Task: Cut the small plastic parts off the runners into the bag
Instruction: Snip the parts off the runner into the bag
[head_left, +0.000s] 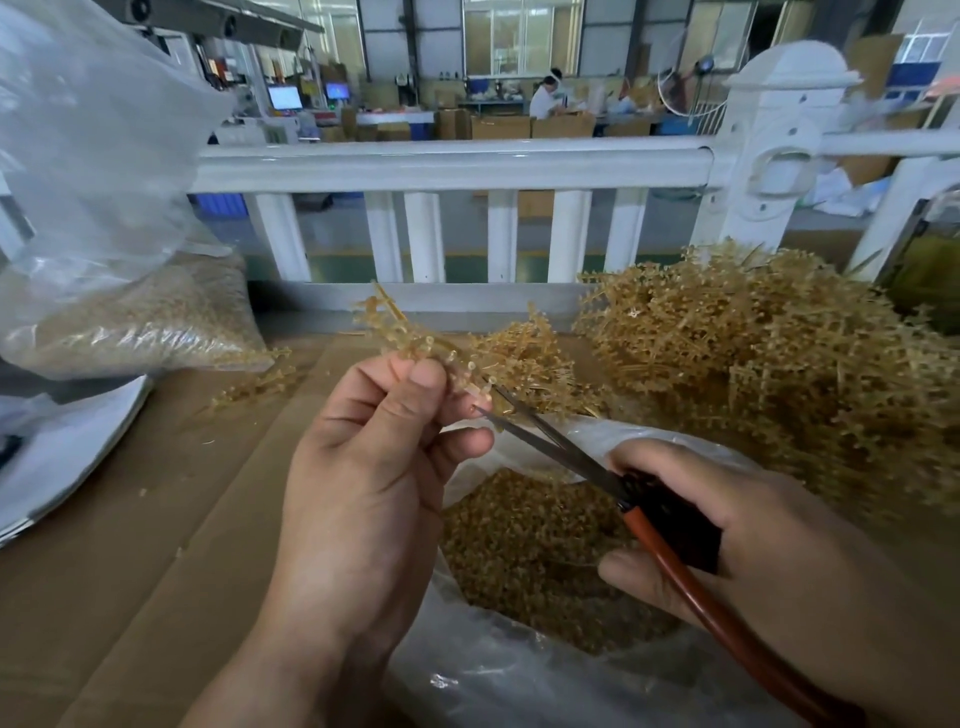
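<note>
While both hands work over it, clear plastic bag (493, 686) sits nearest, at 5 o'clock, mouth open, holding a deep layer of small amber cut parts (524, 551).

Right hand (753, 540), 4 o'clock: fingers curled round the black and red-brown handles of steel-bladed scissors (561, 449). Blades point up toward centre, parted in a narrow V, tips at the lower end of the runner.

Left hand (358, 467), 7 o'clock to centre: thumb and fingers pinch a thin amber plastic runner (410, 338), a branched stem with small parts along it. The stem slants up toward 11 o'clock; its lower end hangs just above the bag mouth.

Step in hand, as judged: snipping parts off this runner one by one. Parts show on the upper branches, so this stem looks unfinished.

Next move calls for: blades closing right at a part's joint, cut point kept over the mouth so the piece drops in, then the stem fed down for the next part. Fingertips lie close to the blades.

Brown cardboard sheet (130, 571) covers the work surface. Big tangled heap of amber uncut runners (769, 374) at 2 to 3 o'clock. Second clear bag of cut parts (119, 322) at 9 o'clock. White railing (447, 166) at 12 o'clock, workshop floor beyond.
</note>
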